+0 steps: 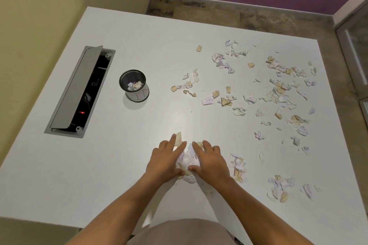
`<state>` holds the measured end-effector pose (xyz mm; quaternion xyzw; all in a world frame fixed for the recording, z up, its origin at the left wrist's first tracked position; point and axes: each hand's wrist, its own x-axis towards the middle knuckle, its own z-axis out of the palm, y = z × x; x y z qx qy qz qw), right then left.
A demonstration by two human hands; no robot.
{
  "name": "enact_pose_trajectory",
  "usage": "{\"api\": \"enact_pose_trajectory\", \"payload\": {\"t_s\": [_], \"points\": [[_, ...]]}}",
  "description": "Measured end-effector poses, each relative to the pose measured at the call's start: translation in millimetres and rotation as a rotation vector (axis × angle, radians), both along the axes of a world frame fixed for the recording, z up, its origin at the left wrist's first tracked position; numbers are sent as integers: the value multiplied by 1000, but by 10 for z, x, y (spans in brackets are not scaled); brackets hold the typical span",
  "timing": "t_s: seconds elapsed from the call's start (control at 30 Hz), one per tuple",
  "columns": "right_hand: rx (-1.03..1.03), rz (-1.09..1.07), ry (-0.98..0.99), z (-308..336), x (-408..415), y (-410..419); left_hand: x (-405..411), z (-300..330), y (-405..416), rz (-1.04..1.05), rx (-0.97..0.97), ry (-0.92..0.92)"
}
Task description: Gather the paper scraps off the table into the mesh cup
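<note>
A small pile of white and tan paper scraps (187, 160) lies near the front middle of the white table (119, 155). My left hand (164, 160) and my right hand (209, 162) press in on it from either side with fingers fairly straight, cupping it between them. The black mesh cup (134, 85) stands upright at the left middle of the table, well away from both hands, with a few scraps inside. Several more scraps (278, 89) are scattered over the right half of the table.
An open cable box with a grey lid (77, 89) is set into the table left of the cup. More scrap clusters (278, 187) lie to the right of my hands. The table's far and right edges drop to a brown floor (258, 20).
</note>
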<state>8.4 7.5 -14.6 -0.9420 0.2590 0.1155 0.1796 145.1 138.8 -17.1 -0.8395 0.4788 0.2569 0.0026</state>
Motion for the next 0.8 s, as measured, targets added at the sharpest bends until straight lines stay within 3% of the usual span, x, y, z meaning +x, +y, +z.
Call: {"api": "enact_pose_trajectory", "payload": {"t_s": [0.13, 0.33, 0.57, 0.67, 0.8], "points": [[-5, 8, -64, -47, 86, 198, -67, 42, -95, 15, 3, 39], [-30, 19, -277, -204, 52, 279, -125, 8, -45, 57, -157, 88], [-27, 6, -291, -219, 89, 185, -68, -167, -37, 116, -290, 87], [112, -72, -377, -177, 150, 134, -10, -136, -42, 251, -364, 195], [542, -407, -339, 37, 307, 19, 117, 64, -105, 479, -372, 401]]}}
